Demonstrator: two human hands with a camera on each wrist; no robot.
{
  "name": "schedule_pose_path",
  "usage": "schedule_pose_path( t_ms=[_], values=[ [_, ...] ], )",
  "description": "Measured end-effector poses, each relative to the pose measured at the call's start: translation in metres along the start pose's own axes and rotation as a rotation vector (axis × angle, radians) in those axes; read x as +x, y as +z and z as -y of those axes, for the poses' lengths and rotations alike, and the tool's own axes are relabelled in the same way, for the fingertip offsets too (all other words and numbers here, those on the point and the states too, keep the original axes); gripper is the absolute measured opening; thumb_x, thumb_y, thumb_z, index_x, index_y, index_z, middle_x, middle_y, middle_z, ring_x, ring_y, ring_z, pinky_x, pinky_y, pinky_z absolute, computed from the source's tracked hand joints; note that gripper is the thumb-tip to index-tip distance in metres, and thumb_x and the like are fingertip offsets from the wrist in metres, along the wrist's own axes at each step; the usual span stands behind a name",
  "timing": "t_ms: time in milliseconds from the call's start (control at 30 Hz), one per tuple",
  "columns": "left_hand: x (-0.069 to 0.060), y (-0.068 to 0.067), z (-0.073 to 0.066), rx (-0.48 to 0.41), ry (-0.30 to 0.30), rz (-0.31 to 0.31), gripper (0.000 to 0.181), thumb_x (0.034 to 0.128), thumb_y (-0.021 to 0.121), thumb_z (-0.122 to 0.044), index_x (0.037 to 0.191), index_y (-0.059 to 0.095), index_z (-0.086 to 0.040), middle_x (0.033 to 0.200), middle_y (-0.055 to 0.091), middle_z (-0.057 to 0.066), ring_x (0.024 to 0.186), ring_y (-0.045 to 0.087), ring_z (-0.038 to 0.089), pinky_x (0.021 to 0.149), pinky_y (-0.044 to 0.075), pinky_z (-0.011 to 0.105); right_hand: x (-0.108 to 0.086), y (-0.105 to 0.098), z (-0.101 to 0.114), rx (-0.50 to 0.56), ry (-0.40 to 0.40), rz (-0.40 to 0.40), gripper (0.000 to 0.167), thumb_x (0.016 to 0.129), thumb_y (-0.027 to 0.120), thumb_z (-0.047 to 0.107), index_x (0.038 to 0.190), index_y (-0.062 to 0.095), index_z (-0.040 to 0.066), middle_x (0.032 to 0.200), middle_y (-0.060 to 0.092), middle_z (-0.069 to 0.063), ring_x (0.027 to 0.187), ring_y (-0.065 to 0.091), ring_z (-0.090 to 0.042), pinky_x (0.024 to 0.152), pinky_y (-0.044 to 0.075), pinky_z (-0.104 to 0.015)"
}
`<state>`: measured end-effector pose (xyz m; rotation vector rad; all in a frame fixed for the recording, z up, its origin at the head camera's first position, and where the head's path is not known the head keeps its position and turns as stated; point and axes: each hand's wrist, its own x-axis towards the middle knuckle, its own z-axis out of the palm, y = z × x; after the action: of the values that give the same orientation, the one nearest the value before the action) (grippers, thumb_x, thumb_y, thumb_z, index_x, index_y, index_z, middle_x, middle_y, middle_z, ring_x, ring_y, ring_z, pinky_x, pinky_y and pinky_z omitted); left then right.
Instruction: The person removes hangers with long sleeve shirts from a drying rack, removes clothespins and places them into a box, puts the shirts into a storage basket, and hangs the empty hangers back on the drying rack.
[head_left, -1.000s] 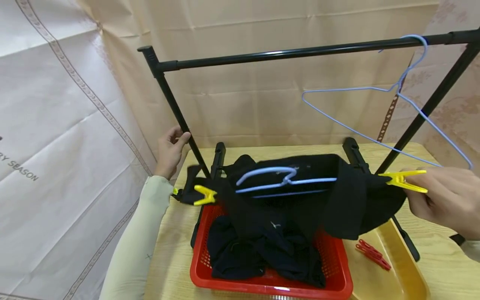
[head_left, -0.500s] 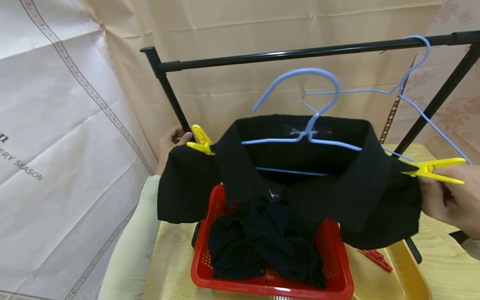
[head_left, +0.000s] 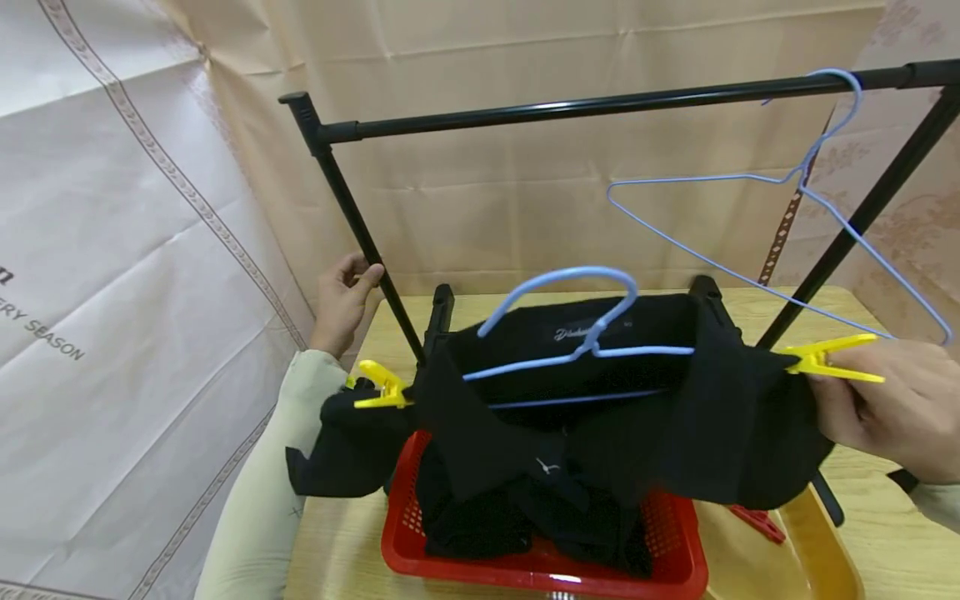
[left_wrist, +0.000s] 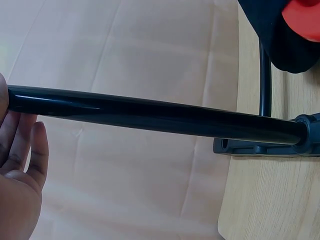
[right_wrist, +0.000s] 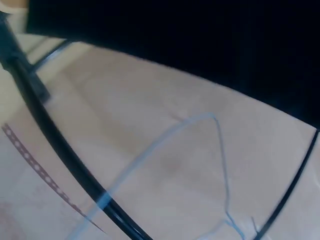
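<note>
Holding a black shirt (head_left: 615, 442) on a blue hanger (head_left: 590, 342), below the bar (head_left: 600, 108)
Seemingly done with yellow pegs (head_left: 813, 358); not yet on the bar; gripping one shoulder in bent right fingers (head_left: 840, 412), the post (head_left: 348, 210) in bent left fingers (head_left: 351, 267); showing pegs only in the head view, the post's bottom end only from the left wrist

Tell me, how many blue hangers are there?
2: a bare hanger on the black rail and a second hanger inside the black shirt. Others could be hidden under the dark clothes in the red basket.
</note>
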<state>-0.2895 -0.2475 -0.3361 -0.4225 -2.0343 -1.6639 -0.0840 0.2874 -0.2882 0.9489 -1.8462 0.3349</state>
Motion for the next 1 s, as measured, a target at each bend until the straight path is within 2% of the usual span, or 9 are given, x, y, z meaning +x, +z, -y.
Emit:
schedule_pose_path(
  t_ms=[100,133,200,367,533,700,867,1000],
  values=[
    [-0.001,0.0,-0.002,-0.01,-0.013,0.004,0.016,0.0976,0.072,-0.014,0.11,0.073,-0.004,0.093,0.067,-0.001,0.087,0.062,0.015,0.082,0.05,0.027,-0.009,0.019,0.003,0.059,-0.098,-0.147,0.051,0.109,0.048,0.034,0.069,0.047,0.002,0.056,0.037,-0.006,0.041,0.026,-0.019,0.034,0.023,-0.029],
    [-0.002,0.0,-0.003,-0.013,-0.019,0.006,0.017,0.0973,0.073,-0.014,0.111,0.073,-0.004,0.093,0.067,-0.002,0.086,0.062,0.015,0.082,0.05,0.027,-0.012,0.023,0.004,0.071,-0.114,-0.153,0.051,0.109,0.049,0.034,0.07,0.049,0.001,0.057,0.041,-0.007,0.041,0.03,-0.02,0.033,0.028,-0.03],
    [-0.002,-0.001,-0.003,-0.014,-0.031,0.006,0.019,0.0969,0.073,-0.014,0.111,0.073,-0.002,0.093,0.067,-0.002,0.086,0.062,0.015,0.082,0.05,0.027,-0.017,0.03,0.005,0.094,-0.14,-0.132,0.051,0.11,0.049,0.032,0.07,0.05,0.0,0.058,0.045,-0.008,0.042,0.032,-0.019,0.034,0.033,-0.03],
    [-0.002,-0.001,-0.003,-0.019,-0.044,-0.005,0.02,0.0963,0.073,-0.015,0.111,0.073,-0.001,0.093,0.067,-0.002,0.086,0.062,0.014,0.081,0.05,0.026,-0.031,0.042,0.009,0.14,-0.156,-0.045,0.047,0.111,0.046,0.028,0.073,0.052,0.001,0.061,0.046,-0.003,0.046,0.031,-0.012,0.038,0.035,-0.022],
    [-0.002,-0.002,-0.003,-0.019,-0.042,-0.006,0.02,0.0962,0.074,-0.017,0.109,0.073,-0.002,0.094,0.067,-0.001,0.087,0.062,0.015,0.081,0.051,0.027,-0.044,0.051,0.014,0.185,-0.135,0.009,0.045,0.111,0.046,0.028,0.078,0.056,-0.001,0.063,0.044,0.001,0.049,0.028,-0.005,0.042,0.028,-0.013],
    [-0.002,-0.002,-0.004,-0.012,-0.053,-0.002,0.028,0.0969,0.073,-0.017,0.114,0.07,0.005,0.095,0.067,-0.001,0.088,0.062,0.015,0.083,0.051,0.028,-0.058,0.059,0.014,0.213,-0.126,0.056,0.044,0.111,0.046,0.028,0.078,0.056,0.002,0.065,0.039,0.005,0.05,0.027,-0.002,0.046,0.023,-0.009],
    [-0.001,-0.001,-0.004,-0.005,-0.04,0.002,0.029,0.0971,0.073,-0.018,0.114,0.07,0.005,0.095,0.066,-0.001,0.087,0.062,0.016,0.083,0.05,0.03,-0.074,0.064,0.014,0.183,-0.091,0.132,0.043,0.112,0.044,0.03,0.081,0.06,0.004,0.067,0.042,0.008,0.05,0.033,-0.001,0.045,0.031,-0.01],
    [-0.001,0.0,-0.005,-0.008,-0.043,-0.002,0.023,0.097,0.073,-0.018,0.111,0.072,0.0,0.094,0.066,-0.001,0.086,0.061,0.016,0.082,0.05,0.029,-0.082,0.069,0.015,0.163,-0.088,0.162,0.042,0.111,0.045,0.031,0.084,0.063,0.005,0.07,0.053,0.005,0.051,0.039,-0.003,0.045,0.039,-0.014]
  ],
)
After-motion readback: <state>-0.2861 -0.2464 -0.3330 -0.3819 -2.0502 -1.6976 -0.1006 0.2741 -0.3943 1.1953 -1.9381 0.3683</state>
